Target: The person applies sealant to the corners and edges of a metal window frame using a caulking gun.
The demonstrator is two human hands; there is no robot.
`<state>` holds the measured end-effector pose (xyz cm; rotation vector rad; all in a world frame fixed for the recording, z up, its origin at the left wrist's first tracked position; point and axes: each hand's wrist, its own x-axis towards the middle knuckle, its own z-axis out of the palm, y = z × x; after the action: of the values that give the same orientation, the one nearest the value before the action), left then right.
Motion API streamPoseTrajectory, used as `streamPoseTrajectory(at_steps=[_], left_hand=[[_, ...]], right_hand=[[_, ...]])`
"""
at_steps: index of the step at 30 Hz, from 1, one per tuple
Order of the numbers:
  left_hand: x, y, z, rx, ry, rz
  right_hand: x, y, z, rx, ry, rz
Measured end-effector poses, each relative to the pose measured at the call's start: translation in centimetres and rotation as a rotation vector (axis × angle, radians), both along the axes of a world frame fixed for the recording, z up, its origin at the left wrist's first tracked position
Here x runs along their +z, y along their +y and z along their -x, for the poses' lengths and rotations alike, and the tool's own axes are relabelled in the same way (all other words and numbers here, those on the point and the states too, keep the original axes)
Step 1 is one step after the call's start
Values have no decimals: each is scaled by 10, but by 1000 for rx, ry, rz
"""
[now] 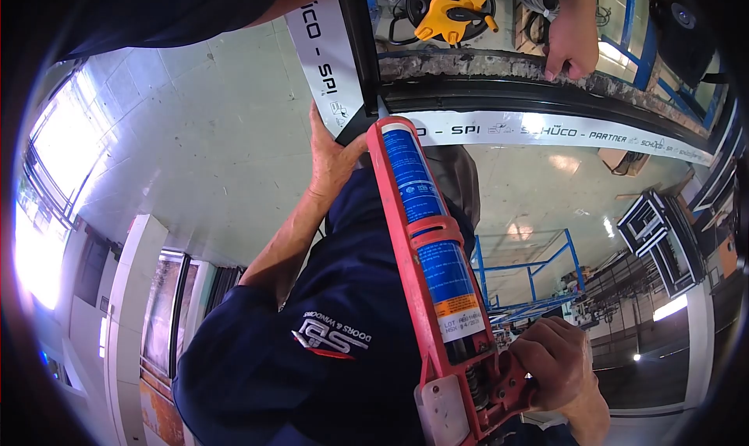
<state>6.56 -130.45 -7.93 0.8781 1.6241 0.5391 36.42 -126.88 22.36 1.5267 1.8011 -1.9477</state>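
Caulking gun (437, 234) | right fingers (538, 354) wrapped round handle (509, 390) | left fingers (315, 126) spread around frame corner (356, 126)

The gun (437, 231) was red, its tube (441, 263) blue-and-orange; the frame (468, 95) black, its film (511, 129) white, black-lettered; the reel (455, 15) yellow and black.

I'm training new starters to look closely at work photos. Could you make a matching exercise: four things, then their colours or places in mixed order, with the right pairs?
Things:
1. Caulking gun
2. Cartridge
3. Cable reel
4. Wearer's right hand

Colours or places:
A. Yellow and black
B. Gripping the gun at its handle end
C. Mostly blue, with an orange band
D. Red body

Right pairs: 1-D, 2-C, 3-A, 4-B.
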Motion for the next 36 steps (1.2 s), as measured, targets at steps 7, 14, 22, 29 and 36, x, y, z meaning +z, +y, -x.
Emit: streamPoseTrajectory(at_steps=[7, 14, 22, 29, 36], left_hand=[[-2, 0, -1, -8, 5, -43], [-5, -2, 2, 11, -14, -5], [-10, -5, 4, 10, -12, -9], [-5, -1, 1, 15, -8, -14], [-4, -1, 1, 15, -16, -22]], right_hand=[[1, 1, -2, 23, 13, 19], [0, -1, -4, 27, 22, 22], [1, 3, -2, 16, 17, 34], [0, 1, -2, 8, 14, 9], [0, 0, -3, 12, 12, 10]])
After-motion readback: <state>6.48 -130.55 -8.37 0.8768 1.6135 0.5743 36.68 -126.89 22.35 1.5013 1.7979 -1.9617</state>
